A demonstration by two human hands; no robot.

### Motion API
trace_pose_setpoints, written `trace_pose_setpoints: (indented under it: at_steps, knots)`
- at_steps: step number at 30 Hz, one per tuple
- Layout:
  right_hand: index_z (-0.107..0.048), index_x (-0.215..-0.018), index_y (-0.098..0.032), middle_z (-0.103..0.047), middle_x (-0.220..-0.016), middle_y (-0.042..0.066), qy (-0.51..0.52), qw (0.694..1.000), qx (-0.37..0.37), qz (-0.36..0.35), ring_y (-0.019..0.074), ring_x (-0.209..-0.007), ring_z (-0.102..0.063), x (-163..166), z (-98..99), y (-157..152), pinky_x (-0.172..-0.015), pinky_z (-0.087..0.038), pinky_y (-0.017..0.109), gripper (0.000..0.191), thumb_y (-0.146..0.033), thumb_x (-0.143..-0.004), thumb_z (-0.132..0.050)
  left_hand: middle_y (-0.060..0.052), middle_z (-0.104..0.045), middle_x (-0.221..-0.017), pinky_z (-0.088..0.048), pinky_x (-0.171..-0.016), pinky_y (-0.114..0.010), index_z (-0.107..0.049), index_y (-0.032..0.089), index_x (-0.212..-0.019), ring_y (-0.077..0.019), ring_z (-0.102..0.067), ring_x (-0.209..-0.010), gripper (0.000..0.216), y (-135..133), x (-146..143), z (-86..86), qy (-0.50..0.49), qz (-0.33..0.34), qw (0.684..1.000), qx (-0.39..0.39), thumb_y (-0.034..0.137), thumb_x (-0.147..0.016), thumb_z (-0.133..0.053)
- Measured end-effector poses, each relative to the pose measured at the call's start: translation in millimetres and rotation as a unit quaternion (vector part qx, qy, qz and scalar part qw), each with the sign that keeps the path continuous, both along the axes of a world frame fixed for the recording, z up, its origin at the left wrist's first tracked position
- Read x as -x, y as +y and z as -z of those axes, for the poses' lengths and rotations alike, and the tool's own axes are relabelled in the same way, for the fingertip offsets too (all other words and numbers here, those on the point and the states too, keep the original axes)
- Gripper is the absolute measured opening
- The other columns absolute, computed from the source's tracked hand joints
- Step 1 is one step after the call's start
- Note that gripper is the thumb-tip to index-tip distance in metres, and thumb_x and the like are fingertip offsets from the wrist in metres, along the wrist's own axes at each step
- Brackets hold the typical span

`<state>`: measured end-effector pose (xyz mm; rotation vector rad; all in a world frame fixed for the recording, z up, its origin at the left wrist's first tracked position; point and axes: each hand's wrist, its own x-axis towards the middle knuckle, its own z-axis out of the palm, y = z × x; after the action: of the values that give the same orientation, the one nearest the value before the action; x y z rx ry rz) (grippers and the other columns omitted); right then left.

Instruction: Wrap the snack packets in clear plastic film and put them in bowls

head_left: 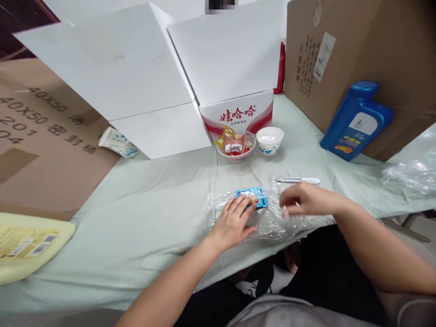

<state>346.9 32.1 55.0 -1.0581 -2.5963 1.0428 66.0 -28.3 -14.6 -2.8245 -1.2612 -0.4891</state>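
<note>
My left hand (235,222) lies flat with its fingers stretched over a small blue snack packet (260,196). The packet rests on a crumpled sheet of clear plastic film (269,225) near the table's front edge. At the film's right side, my right hand (304,200) is a little blurred, its fingers curled towards the thumb. Whatever is between those fingertips is hard to see. Just beyond my right hand lies a white utility knife (298,180).
Farther back stand a clear bowl of wrapped snacks (235,147) and a paper cup (270,141). White boxes (236,111) rise behind them. A blue bottle (356,122) leans by a brown carton (340,68) on the right. A yellow jug (32,247) lies on the left.
</note>
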Motion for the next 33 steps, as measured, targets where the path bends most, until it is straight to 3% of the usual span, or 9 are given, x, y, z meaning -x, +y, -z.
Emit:
trace_pose_setpoints:
  at_steps: [5, 10, 14, 18, 20, 23, 26, 30, 33]
  knots:
    - [-0.058, -0.130, -0.022, -0.061, -0.128, 0.012, 0.066, 0.991, -0.110, 0.027, 0.0275, -0.115, -0.057, 24.3, 14.1, 39.2, -0.090, -0.049, 0.038, 0.078, -0.049, -0.062, -0.082, -0.013, -0.035, -0.155, -0.020, -0.118, -0.059, -0.039, 0.022, -0.147, -0.0343, -0.019, -0.148, 0.069, 1.5, -2.0, 10.2, 0.048, 0.006, 0.997, 0.053, 0.048, -0.087, -0.060]
    - [-0.072, -0.097, -0.018, -0.072, -0.082, 0.002, -0.006, 0.996, -0.001, 0.087, 0.0146, -0.069, -0.064, 50.4, 21.2, 92.2, -0.067, -0.051, 0.026, 0.024, -0.024, -0.074, -0.070, -0.010, -0.022, -0.161, -0.007, -0.116, -0.067, -0.039, 0.029, -0.146, -0.0366, -0.008, -0.149, 0.065, 0.9, -2.1, 9.4, 0.071, 0.005, 0.996, 0.051, 0.048, -0.088, -0.059]
    - [-0.071, -0.091, -0.013, -0.070, -0.078, 0.004, 0.008, 0.957, -0.082, 0.280, 0.0139, -0.063, -0.060, 30.6, 6.1, 137.2, -0.062, -0.048, 0.026, 0.017, -0.019, -0.077, -0.064, -0.008, -0.021, -0.161, -0.004, -0.115, -0.069, -0.041, 0.032, -0.145, -0.0365, -0.007, -0.149, 0.063, 2.3, -2.4, 12.9, 0.067, 0.003, 0.996, 0.057, 0.049, -0.087, -0.060]
    - [-0.071, -0.085, -0.015, -0.070, -0.083, 0.006, -0.008, 0.930, -0.147, 0.336, 0.0188, -0.076, -0.063, 23.3, -9.0, 137.6, -0.073, -0.047, 0.030, 0.011, -0.018, -0.076, -0.063, -0.008, -0.021, -0.161, -0.011, -0.117, -0.065, -0.043, 0.031, -0.144, -0.0359, -0.006, -0.150, 0.062, 3.6, -2.0, 13.8, 0.053, 0.006, 0.996, 0.072, 0.049, -0.087, -0.060]
    - [-0.071, -0.089, -0.018, -0.071, -0.090, 0.005, 0.011, 0.948, -0.157, 0.275, 0.0185, -0.082, -0.064, 35.8, -13.6, 118.3, -0.076, -0.047, 0.029, 0.014, -0.023, -0.080, -0.062, -0.009, -0.023, -0.161, -0.012, -0.117, -0.064, -0.044, 0.031, -0.143, -0.0365, -0.007, -0.149, 0.061, 3.0, -2.2, 12.6, 0.048, 0.008, 0.996, 0.076, 0.048, -0.087, -0.060]
    - [-0.070, -0.108, -0.022, -0.072, -0.104, 0.004, 0.026, 0.995, -0.092, 0.007, 0.0164, -0.090, -0.064, 58.1, -16.6, 79.0, -0.078, -0.047, 0.026, 0.027, -0.034, -0.085, -0.062, -0.007, -0.024, -0.160, -0.010, -0.115, -0.069, -0.043, 0.034, -0.144, -0.0405, -0.005, -0.149, 0.063, 1.0, -2.1, 10.6, 0.050, -0.008, 0.995, 0.082, 0.049, -0.086, -0.061]
    - [-0.071, -0.110, -0.025, -0.072, -0.098, 0.001, -0.085, 0.975, 0.008, -0.206, 0.0146, -0.082, -0.064, 56.9, -12.8, 42.3, -0.071, -0.045, 0.024, 0.035, -0.031, -0.076, -0.073, -0.006, -0.021, -0.161, -0.011, -0.111, -0.074, -0.038, 0.037, -0.147, -0.0485, -0.003, -0.146, 0.078, 0.7, 2.2, 10.7, 0.045, -0.064, 0.992, 0.096, 0.058, -0.077, -0.068]
    - [-0.074, -0.070, -0.023, -0.067, -0.069, -0.002, -0.244, 0.949, -0.002, -0.201, 0.0123, -0.057, -0.056, 12.8, -2.8, 9.2, -0.053, -0.034, 0.024, 0.016, -0.008, -0.063, -0.074, -0.013, -0.025, -0.159, -0.014, -0.105, -0.078, -0.031, 0.035, -0.150, -0.0572, -0.009, -0.141, 0.106, 6.7, 17.8, 10.6, 0.030, -0.151, 0.983, 0.096, 0.072, -0.060, -0.073]
    - [-0.071, -0.059, -0.023, -0.058, -0.053, -0.004, -0.290, 0.946, -0.007, -0.145, 0.0120, -0.044, -0.046, -17.8, -6.9, 0.8, -0.048, -0.029, 0.026, 0.011, -0.014, -0.058, -0.078, -0.015, -0.037, -0.153, -0.015, -0.105, -0.076, -0.042, 0.031, -0.144, -0.0553, -0.018, -0.140, 0.092, 12.7, 28.8, 4.1, 0.013, -0.198, 0.979, 0.057, 0.073, -0.066, -0.068]
